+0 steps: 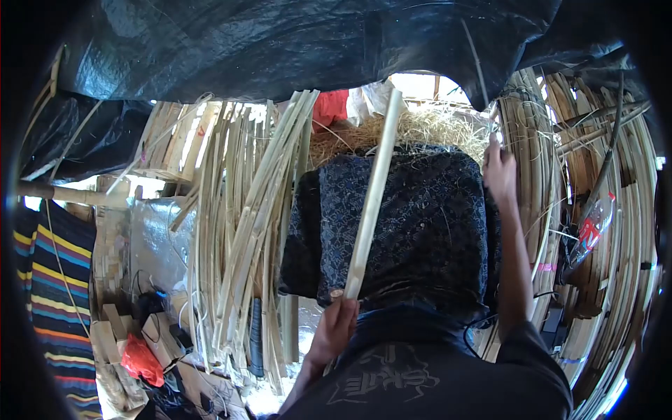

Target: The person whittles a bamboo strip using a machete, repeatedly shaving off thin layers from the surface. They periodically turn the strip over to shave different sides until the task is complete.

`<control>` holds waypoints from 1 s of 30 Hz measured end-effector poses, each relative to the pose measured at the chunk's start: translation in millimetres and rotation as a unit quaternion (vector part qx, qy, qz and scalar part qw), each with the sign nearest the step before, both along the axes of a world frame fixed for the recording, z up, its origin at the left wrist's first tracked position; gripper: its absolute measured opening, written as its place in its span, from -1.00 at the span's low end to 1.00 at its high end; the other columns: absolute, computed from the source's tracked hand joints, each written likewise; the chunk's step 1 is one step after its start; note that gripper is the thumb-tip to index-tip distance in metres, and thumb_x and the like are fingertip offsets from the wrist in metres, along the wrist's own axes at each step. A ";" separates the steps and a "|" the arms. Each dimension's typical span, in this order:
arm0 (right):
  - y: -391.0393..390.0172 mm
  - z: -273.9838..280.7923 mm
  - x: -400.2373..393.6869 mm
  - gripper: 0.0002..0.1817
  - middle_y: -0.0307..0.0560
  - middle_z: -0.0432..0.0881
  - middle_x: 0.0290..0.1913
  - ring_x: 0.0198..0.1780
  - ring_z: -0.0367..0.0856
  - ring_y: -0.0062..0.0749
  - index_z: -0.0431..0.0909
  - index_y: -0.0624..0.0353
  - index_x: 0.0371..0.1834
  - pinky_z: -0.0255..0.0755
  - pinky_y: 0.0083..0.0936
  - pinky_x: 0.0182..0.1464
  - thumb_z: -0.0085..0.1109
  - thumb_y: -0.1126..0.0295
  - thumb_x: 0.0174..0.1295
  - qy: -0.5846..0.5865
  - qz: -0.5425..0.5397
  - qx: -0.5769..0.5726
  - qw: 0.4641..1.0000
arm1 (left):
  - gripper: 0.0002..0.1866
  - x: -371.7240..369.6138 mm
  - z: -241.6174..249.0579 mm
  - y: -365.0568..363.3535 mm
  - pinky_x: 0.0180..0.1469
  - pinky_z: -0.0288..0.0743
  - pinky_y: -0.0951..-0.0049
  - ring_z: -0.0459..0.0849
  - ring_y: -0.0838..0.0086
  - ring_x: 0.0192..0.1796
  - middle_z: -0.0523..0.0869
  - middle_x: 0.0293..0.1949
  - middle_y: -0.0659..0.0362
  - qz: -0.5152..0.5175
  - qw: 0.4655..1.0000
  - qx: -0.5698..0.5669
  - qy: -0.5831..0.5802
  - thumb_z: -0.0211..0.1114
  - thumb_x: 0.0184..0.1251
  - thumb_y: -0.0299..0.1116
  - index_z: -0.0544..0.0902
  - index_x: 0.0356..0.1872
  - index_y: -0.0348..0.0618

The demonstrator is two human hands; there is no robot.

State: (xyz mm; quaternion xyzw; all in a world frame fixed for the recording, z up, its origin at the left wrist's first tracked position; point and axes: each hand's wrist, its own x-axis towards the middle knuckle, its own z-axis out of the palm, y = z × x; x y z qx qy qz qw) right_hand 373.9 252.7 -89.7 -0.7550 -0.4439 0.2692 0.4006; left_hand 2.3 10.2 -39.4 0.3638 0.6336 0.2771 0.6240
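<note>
My left hand (pixel 334 327) is closed around the lower end of a long pale bamboo strip (pixel 376 196). The strip slants up and away over a dark blue patterned cloth (pixel 420 231) spread across my lap. To the right of the cloth, my right hand (pixel 500 171) is raised with its fingers curled. A small thin thing shows at its fingertips, too small to make out. Just beyond the cloth lies a heap of straw-like shavings (pixel 441 131), close to my right hand.
Bundled bamboo strips (pixel 245 231) stand on the left, and more stacked strips (pixel 528 175) line the right. A plastic bottle (pixel 593 227) rests among them. Black plastic sheeting (pixel 280 49) hangs overhead. A striped cloth (pixel 63 301) and a red plastic bag (pixel 142 362) are at left.
</note>
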 end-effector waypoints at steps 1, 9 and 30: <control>-13.1 8.6 -17.4 -0.22 -0.11 0.42 -0.69 -0.59 0.41 -0.40 0.56 0.27 -0.62 0.37 -0.24 -0.43 -0.14 -0.23 0.51 0.027 0.021 0.014 0.999 | -0.66 6.6 -1.4 7.8 -0.43 0.25 0.54 0.39 0.67 -0.46 0.43 -0.55 0.30 0.001 1.000 0.000 -0.004 0.01 0.70 -0.19 0.48 -0.30 -0.19; -82.2 34.1 -122.2 -0.29 -0.04 0.63 -0.66 -0.71 0.63 -0.20 0.63 0.17 -0.43 0.45 -0.25 -0.63 0.04 -0.36 0.35 -0.254 0.308 0.164 0.902 | -0.66 29.0 0.4 42.1 -0.49 0.17 0.57 0.29 0.72 -0.54 0.34 -0.61 0.36 -0.075 0.996 0.052 0.014 -0.02 0.72 -0.23 0.48 -0.32 -0.19; 28.6 -36.5 12.2 -0.11 -0.08 0.46 -0.72 -0.66 0.47 -0.39 0.56 0.31 -0.68 0.36 -0.24 -0.57 -0.17 -0.35 0.47 -0.031 -0.057 -0.034 0.997 | -0.65 1.2 9.0 -18.5 -0.37 0.35 0.37 0.50 0.52 -0.45 0.52 -0.56 0.16 -0.041 0.994 0.005 0.104 0.01 0.68 -0.16 0.55 -0.15 -0.27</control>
